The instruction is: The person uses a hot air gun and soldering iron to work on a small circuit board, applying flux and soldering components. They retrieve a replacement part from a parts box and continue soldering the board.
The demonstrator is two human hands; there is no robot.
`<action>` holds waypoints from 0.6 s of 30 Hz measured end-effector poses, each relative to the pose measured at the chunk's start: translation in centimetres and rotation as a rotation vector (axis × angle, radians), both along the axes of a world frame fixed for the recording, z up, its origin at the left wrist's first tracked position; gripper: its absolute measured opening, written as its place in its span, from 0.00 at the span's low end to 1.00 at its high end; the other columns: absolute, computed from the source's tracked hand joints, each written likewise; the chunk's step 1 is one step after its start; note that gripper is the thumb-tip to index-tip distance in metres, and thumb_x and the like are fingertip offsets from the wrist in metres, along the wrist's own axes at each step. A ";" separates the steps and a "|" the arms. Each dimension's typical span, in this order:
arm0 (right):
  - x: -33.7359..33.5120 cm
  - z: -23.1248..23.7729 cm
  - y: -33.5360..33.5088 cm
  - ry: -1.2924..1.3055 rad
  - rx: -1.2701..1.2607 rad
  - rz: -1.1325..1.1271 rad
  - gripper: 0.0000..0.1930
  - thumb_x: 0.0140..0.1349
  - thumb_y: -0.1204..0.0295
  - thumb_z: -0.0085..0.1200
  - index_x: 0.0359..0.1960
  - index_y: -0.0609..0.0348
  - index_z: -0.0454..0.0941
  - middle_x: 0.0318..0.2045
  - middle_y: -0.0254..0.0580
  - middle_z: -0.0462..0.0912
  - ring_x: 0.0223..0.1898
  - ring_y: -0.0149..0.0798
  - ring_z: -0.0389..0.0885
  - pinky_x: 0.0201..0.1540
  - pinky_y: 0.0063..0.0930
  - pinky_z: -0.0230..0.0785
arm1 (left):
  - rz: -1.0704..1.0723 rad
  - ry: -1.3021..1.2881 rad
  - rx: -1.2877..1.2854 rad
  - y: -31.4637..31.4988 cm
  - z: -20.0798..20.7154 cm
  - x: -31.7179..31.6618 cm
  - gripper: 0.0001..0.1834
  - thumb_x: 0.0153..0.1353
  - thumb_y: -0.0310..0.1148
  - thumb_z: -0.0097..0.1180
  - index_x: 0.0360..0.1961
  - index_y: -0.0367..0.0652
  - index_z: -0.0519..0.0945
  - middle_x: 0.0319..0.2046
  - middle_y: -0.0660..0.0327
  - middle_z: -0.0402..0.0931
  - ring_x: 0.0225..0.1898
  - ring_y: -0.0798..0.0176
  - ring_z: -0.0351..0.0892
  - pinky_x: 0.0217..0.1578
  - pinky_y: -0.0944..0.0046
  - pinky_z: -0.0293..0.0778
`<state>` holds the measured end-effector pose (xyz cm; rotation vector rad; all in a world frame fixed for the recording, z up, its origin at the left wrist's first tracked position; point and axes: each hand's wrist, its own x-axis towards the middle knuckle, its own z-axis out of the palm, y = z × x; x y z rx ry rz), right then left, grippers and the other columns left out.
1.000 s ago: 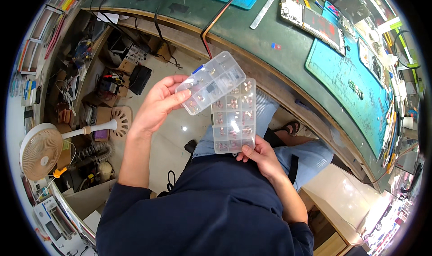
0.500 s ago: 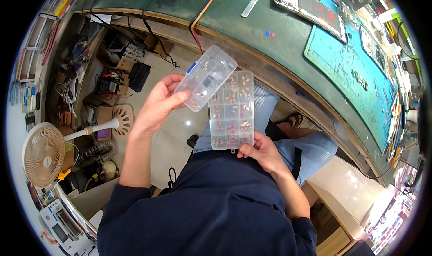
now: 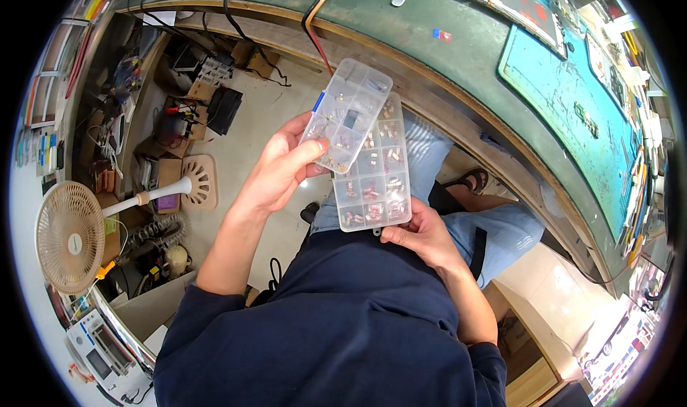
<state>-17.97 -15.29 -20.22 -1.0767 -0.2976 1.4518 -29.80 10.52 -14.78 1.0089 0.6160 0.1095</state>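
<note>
Clear glossy plastic organiser boxes [image 3: 372,178], matt green bench top [image 3: 458,56]

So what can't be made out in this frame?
- Small parts in the two clear compartment boxes: too small to identify, head view.
- Lower box's upper-left compartments: covered by the upper box.
- Left hand fingertips: hidden behind the upper box.
- Right hand fingers: tucked under the lower box.
- Green workbench: cut off by the fisheye rim.

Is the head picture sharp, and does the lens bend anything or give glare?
Head view: the two clear boxes and both hands are sharp; the bench edge bows strongly from fisheye distortion; the corners are black; bright daylight washes out the floor, with slight glare on the box lids.
</note>
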 end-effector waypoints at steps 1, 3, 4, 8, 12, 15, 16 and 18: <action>0.0 0.0 0.0 -0.007 -0.003 0.008 0.25 0.65 0.75 0.66 0.63 0.64 0.73 0.50 0.36 0.84 0.46 0.27 0.82 0.52 0.25 0.77 | 0.002 0.004 0.003 0.0 0.0 -0.1 0.34 0.68 0.31 0.57 0.71 0.28 0.60 0.58 0.50 0.76 0.57 0.59 0.80 0.56 0.56 0.80; 0.0 0.0 0.0 -0.016 -0.013 0.014 0.26 0.65 0.75 0.66 0.63 0.64 0.73 0.50 0.37 0.84 0.46 0.27 0.82 0.53 0.25 0.77 | 0.004 0.010 0.008 0.0 -0.1 -0.1 0.33 0.68 0.31 0.57 0.70 0.27 0.62 0.58 0.51 0.76 0.57 0.60 0.80 0.55 0.56 0.81; 0.0 0.1 0.1 -0.017 -0.018 0.013 0.26 0.65 0.75 0.66 0.63 0.64 0.73 0.50 0.37 0.84 0.46 0.27 0.82 0.53 0.25 0.77 | 0.007 0.014 0.004 0.0 -0.1 -0.1 0.33 0.67 0.30 0.57 0.70 0.28 0.62 0.58 0.51 0.77 0.56 0.60 0.81 0.54 0.56 0.81; 0.0 0.5 0.1 -0.037 -0.006 0.010 0.24 0.67 0.71 0.65 0.62 0.63 0.73 0.48 0.35 0.84 0.45 0.27 0.83 0.50 0.24 0.76 | -0.007 0.022 0.022 0.0 -0.3 -0.1 0.31 0.69 0.31 0.53 0.70 0.29 0.62 0.58 0.51 0.77 0.57 0.59 0.81 0.55 0.55 0.80; 0.5 0.3 -0.2 -0.044 -0.055 0.032 0.23 0.70 0.65 0.62 0.62 0.61 0.74 0.46 0.34 0.84 0.42 0.27 0.83 0.45 0.22 0.75 | 0.062 -0.090 -0.128 0.1 -0.9 -0.3 0.28 0.73 0.33 0.43 0.70 0.31 0.63 0.61 0.51 0.75 0.59 0.57 0.80 0.59 0.51 0.78; 0.4 0.4 -0.1 -0.049 -0.049 0.011 0.23 0.71 0.63 0.61 0.62 0.61 0.74 0.46 0.34 0.84 0.41 0.27 0.83 0.43 0.21 0.74 | 0.040 -0.090 -0.095 0.2 -1.2 -0.3 0.27 0.75 0.35 0.37 0.70 0.32 0.63 0.62 0.50 0.74 0.61 0.55 0.79 0.61 0.50 0.77; 0.4 0.7 0.0 -0.042 -0.051 0.007 0.23 0.71 0.63 0.61 0.62 0.61 0.74 0.46 0.35 0.84 0.41 0.27 0.83 0.44 0.22 0.74 | 0.051 -0.100 -0.106 0.3 -1.5 -0.4 0.27 0.75 0.35 0.37 0.71 0.33 0.63 0.63 0.50 0.74 0.61 0.55 0.78 0.62 0.50 0.76; 0.4 1.3 0.3 -0.043 -0.061 0.000 0.23 0.70 0.65 0.62 0.62 0.62 0.74 0.46 0.35 0.85 0.41 0.28 0.83 0.44 0.22 0.75 | 0.072 -0.123 -0.127 0.3 -2.2 -0.5 0.27 0.75 0.35 0.37 0.71 0.34 0.62 0.64 0.51 0.73 0.62 0.55 0.77 0.63 0.49 0.75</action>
